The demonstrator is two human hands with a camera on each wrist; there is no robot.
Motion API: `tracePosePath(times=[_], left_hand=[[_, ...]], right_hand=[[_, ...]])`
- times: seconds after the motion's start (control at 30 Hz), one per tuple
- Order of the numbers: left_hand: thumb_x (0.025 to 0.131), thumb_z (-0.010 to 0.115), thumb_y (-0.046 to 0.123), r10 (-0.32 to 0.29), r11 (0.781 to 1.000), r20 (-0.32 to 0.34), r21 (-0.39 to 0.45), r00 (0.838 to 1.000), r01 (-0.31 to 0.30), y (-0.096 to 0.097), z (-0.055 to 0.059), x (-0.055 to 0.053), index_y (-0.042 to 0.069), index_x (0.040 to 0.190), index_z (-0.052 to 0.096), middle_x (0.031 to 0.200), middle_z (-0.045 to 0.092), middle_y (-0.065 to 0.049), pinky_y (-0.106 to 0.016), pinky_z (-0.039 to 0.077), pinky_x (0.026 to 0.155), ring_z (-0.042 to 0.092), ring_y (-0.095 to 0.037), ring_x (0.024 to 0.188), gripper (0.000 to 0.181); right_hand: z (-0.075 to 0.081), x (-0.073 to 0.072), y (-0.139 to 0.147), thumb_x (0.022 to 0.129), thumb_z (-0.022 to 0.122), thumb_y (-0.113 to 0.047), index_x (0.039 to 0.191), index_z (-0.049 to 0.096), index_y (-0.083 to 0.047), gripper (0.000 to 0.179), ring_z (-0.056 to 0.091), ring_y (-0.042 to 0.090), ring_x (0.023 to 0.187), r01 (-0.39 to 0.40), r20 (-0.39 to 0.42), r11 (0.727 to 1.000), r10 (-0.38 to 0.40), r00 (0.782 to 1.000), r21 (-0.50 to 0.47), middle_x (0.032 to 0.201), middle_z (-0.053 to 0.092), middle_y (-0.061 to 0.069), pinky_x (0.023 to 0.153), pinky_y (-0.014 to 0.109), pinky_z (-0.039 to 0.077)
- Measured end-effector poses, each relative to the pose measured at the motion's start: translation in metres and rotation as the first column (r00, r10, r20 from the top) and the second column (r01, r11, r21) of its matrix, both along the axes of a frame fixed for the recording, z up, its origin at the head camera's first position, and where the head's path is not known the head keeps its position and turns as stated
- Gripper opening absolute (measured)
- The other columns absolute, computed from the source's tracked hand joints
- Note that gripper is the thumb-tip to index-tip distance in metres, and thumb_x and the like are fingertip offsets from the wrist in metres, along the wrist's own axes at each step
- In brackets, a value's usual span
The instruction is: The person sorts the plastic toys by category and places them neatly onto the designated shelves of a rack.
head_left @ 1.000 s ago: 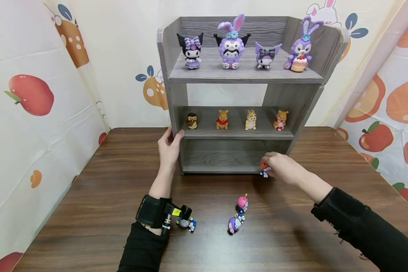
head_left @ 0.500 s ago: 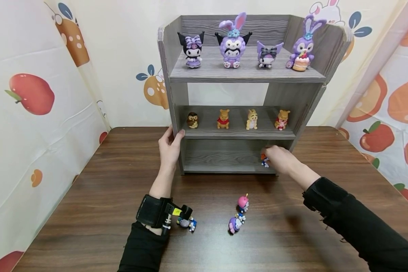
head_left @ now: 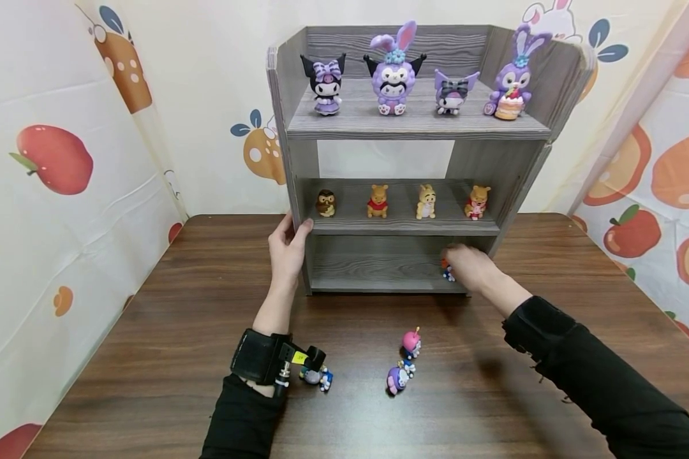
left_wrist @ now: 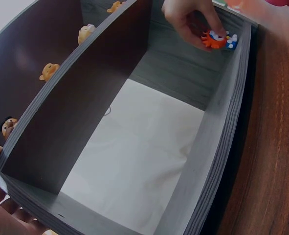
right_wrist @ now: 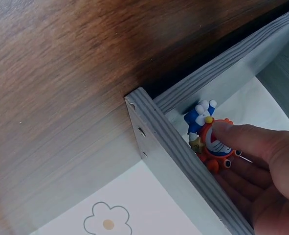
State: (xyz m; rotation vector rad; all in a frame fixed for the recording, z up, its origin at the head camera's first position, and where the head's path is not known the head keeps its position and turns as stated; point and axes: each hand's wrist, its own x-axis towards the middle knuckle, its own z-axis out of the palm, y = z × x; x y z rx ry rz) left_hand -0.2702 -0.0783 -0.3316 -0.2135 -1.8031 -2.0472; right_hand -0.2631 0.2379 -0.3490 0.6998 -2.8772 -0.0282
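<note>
My left hand (head_left: 287,255) grips the left side panel of a grey wood-grain shelf unit (head_left: 390,227), thumb on its front edge. At the right end of the bottom shelf, my right hand (head_left: 473,268) holds a small blue-and-white cat figurine (right_wrist: 217,144) in an orange crab costume. In the right wrist view, the thumb pinches it from the front with the fingers behind, close beside the right side panel (right_wrist: 178,156). The left wrist view shows the figurine's white-and-blue feet (left_wrist: 232,41) right at the bottom board. In the head view, the fingers cover much of it.
Purple and black figurines such as a rabbit (head_left: 511,83) line the top shelf. An owl (head_left: 325,203), bears (head_left: 377,201) and a yellow rabbit figurine (head_left: 426,202) stand on the middle one. Pink-topped (head_left: 411,342), purple (head_left: 397,379) and grey-blue figurines (head_left: 324,379) lie on the wooden table.
My right hand has moved forward from the shelf's front edge into the bottom compartment, carrying the crab-costume figurine. My left hand has stayed on the side panel.
</note>
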Motion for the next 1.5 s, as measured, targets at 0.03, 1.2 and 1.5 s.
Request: tracePosePath(times=[0.03,1.2,1.5], left_hand=[[0.085,0.054,0.01,0.0,1.0,0.002,0.0,1.0,0.0,0.0,0.0,0.0,0.002,0.125,0.05,0.116,0.055,-0.016,-0.029,0.039,0.085,0.051,-0.018,0.101,0.041],[0.085,0.054,0.007,-0.011,1.0,0.017,0.017,1.0,0.01,0.001,0.005,0.002,0.0,0.125,0.049,0.117,0.053,-0.019,-0.029,0.038,0.086,0.05,-0.019,0.102,0.04],[0.086,0.05,0.003,-0.005,1.0,0.04,-0.002,0.999,0.005,0.005,0.021,0.019,-0.005,0.126,0.045,0.119,0.051,-0.023,-0.03,0.038,0.087,0.049,-0.023,0.104,0.041]], right_hand=[[0.0,0.0,0.0,0.069,0.061,0.01,0.076,0.059,0.001,0.012,0.056,0.027,0.063,0.005,0.0,1.0,-0.005,1.0,0.0,0.07,0.055,0.011,0.051,0.038,0.045],[0.013,0.015,-0.002,0.066,0.069,0.005,0.091,0.06,0.004,0.027,0.057,0.028,0.069,-0.064,-0.043,0.998,0.064,0.997,-0.005,0.078,0.057,0.013,0.057,0.038,0.046],[0.027,0.058,-0.018,0.067,0.072,0.002,0.097,0.061,0.001,0.032,0.056,0.027,0.087,-0.215,-0.079,0.968,0.206,0.975,-0.131,0.095,0.058,0.013,0.067,0.039,0.046]])
